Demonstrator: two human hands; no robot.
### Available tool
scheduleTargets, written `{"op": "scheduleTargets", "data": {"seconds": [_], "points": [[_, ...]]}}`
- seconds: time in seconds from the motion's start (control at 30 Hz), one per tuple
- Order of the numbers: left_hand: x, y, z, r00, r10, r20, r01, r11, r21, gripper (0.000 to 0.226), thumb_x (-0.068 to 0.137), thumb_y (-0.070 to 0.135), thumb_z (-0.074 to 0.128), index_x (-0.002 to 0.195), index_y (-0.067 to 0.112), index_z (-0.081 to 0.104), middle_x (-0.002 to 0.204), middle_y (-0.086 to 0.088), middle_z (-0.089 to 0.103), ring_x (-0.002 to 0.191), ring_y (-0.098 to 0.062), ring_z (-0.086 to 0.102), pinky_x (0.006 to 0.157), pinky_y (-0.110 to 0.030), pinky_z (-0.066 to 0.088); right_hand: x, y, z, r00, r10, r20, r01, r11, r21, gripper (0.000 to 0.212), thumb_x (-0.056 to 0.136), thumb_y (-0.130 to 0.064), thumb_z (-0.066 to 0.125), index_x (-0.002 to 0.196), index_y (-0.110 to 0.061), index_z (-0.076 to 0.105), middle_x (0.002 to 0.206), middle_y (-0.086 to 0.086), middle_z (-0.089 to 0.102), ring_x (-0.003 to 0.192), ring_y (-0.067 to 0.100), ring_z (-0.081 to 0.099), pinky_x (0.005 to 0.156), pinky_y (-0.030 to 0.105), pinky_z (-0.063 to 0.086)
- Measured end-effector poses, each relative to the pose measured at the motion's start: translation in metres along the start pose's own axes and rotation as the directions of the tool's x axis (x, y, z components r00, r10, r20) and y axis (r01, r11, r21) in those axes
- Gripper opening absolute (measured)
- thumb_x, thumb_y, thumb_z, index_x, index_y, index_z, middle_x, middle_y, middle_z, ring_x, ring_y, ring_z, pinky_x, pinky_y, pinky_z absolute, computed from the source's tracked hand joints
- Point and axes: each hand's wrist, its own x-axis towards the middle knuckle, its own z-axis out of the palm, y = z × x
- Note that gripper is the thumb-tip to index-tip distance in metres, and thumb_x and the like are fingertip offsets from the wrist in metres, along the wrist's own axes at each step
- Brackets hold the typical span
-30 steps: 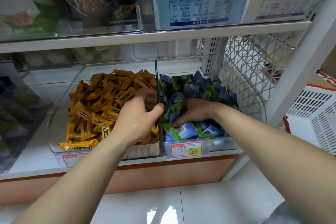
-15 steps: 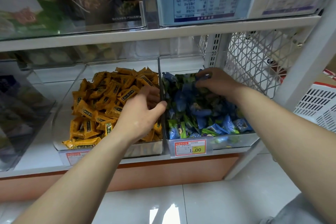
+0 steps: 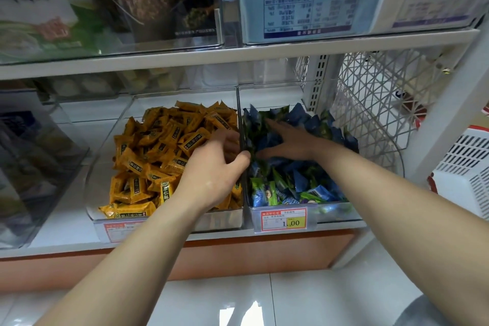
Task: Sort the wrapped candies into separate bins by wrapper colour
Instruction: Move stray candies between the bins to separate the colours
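On the shelf (image 3: 66, 219), leftmost, a clear bin (image 3: 102, 172) heaped with orange candies (image 3: 164, 145), all of one colour and so apparently sorted already. Next, the left hand (image 3: 211, 172), stretched in over the front edge and set at the right side of that bin, fingers (image 3: 227, 140) curled down among the orange wrappers, thumb laid against the dividing wall (image 3: 239, 108). Probably steadying the bins or ready to take a stray, though impossible to tell whether pinching the wall, a candy or nothing. Across the wall, a second bin (image 3: 333, 216) holding blue candies (image 3: 299, 116) mixed with green candies (image 3: 267, 193), hence still needing work. Upon that pile, the right hand (image 3: 291, 143), palm down, fingers (image 3: 270, 124) straight and spread, touching the wrappers toward the back left corner and gripping nothing. Likely raking through to bare one colour. On the bin's front, a price tag (image 3: 284, 219). Farther right, beyond the shelf post, a white basket (image 3: 471, 174), perhaps a place for one of the two colours, though unconfirmed. Judged as mid-sort: orange apart, blue and green not yet.
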Motion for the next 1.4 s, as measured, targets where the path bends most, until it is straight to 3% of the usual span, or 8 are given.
{"op": "scheduleTargets", "data": {"seconds": [0.23, 0.5, 0.6, 0.73, 0.97, 1.13, 1.23, 1.4], "points": [[0.0, 0.001, -0.002, 0.999, 0.037, 0.012, -0.038, 0.998, 0.047, 0.038, 0.086, 0.051, 0.058, 0.118, 0.031, 0.052, 0.098, 0.015, 0.066, 0.091, -0.005, 0.064, 0.08, -0.034, 0.057, -0.023, 0.002, -0.01, 0.978, -0.127, 0.164, 0.142, 0.987, -0.081, 0.068, 0.079, -0.058, 0.068, 0.141, -0.041, 0.047, 0.145, -0.003, 0.049, 0.126, 0.018, 0.049, 0.092, 0.028, 0.039], [0.001, -0.001, -0.004, 0.999, 0.024, 0.029, -0.025, 0.999, 0.032, 0.036, 0.085, 0.055, 0.059, 0.115, 0.036, 0.052, 0.094, 0.017, 0.066, 0.088, -0.003, 0.063, 0.079, -0.034, 0.057, -0.051, -0.002, -0.058, 0.999, -0.031, 0.041, 0.047, 0.883, -0.467, 0.076, 0.063, -0.093, 0.047, 0.101, -0.033, 0.073, 0.104, -0.011, 0.069, 0.091, 0.013, 0.06, 0.08, 0.033, 0.051], [0.001, -0.001, -0.003, 0.999, 0.028, 0.027, -0.029, 0.999, 0.039, 0.035, 0.085, 0.056, 0.058, 0.114, 0.036, 0.051, 0.094, 0.016, 0.066, 0.089, -0.005, 0.064, 0.078, -0.036, 0.058, -0.03, -0.017, -0.043, 0.952, -0.283, -0.117, 0.228, 0.91, -0.346, 0.059, 0.069, -0.083, 0.053, 0.104, -0.037, 0.067, 0.12, -0.004, 0.063, 0.107, 0.019, 0.059, 0.087, 0.037, 0.05], [0.001, -0.001, -0.004, 0.999, 0.037, 0.028, -0.038, 0.999, 0.034, 0.035, 0.086, 0.054, 0.057, 0.114, 0.035, 0.052, 0.095, 0.016, 0.066, 0.089, -0.004, 0.063, 0.078, -0.035, 0.057, -0.005, -0.026, -0.002, 0.962, -0.162, 0.221, 0.231, 0.912, -0.339, 0.078, 0.083, -0.079, 0.046, 0.152, -0.05, 0.023, 0.165, 0.001, 0.012, 0.149, 0.031, 0.017, 0.118, 0.05, 0.023], [0.0, -0.002, -0.004, 0.998, 0.042, 0.037, -0.043, 0.999, 0.024, 0.036, 0.087, 0.053, 0.06, 0.117, 0.035, 0.052, 0.096, 0.017, 0.065, 0.089, -0.002, 0.063, 0.078, -0.031, 0.058, -0.029, -0.001, -0.022, 0.962, -0.004, 0.272, 0.14, 0.865, -0.481, 0.06, 0.081, -0.079, 0.039, 0.12, -0.04, 0.063, 0.118, -0.007, 0.065, 0.091, 0.013, 0.054, 0.073, 0.029, 0.041], [0.002, 0.0, -0.004, 0.999, 0.028, 0.034, -0.029, 0.999, 0.018, 0.032, 0.088, 0.048, 0.062, 0.114, 0.034, 0.052, 0.095, 0.017, 0.065, 0.089, -0.003, 0.063, 0.079, -0.033, 0.057, -0.034, 0.016, -0.049, 0.969, -0.2, -0.147, 0.091, 0.835, -0.542, 0.067, 0.075, -0.081, 0.028, 0.098, -0.034, 0.068, 0.111, 0.003, 0.061, 0.1, 0.024, 0.057, 0.084, 0.039, 0.051], [0.002, 0.0, -0.003, 0.999, 0.02, 0.034, -0.021, 1.0, 0.021, 0.032, 0.088, 0.046, 0.063, 0.115, 0.033, 0.053, 0.096, 0.015, 0.066, 0.089, -0.005, 0.063, 0.079, -0.036, 0.057, -0.016, 0.034, -0.047, 0.982, 0.109, -0.151, -0.157, 0.921, -0.355, 0.085, 0.079, -0.083, 0.046, 0.149, -0.037, 0.031, 0.151, 0.016, 0.035, 0.133, 0.039, 0.04, 0.101, 0.042, 0.04], [0.002, 0.0, -0.003, 0.999, 0.015, 0.028, -0.015, 1.0, 0.025, 0.035, 0.086, 0.051, 0.06, 0.115, 0.033, 0.051, 0.096, 0.012, 0.065, 0.088, -0.01, 0.064, 0.077, -0.039, 0.057, 0.006, 0.028, -0.016, 0.978, 0.183, -0.101, -0.203, 0.949, -0.242, 0.12, 0.059, -0.092, 0.05, 0.156, -0.04, 0.001, 0.163, 0.012, 0.015, 0.146, 0.037, 0.025, 0.112, 0.047, 0.03]]}}
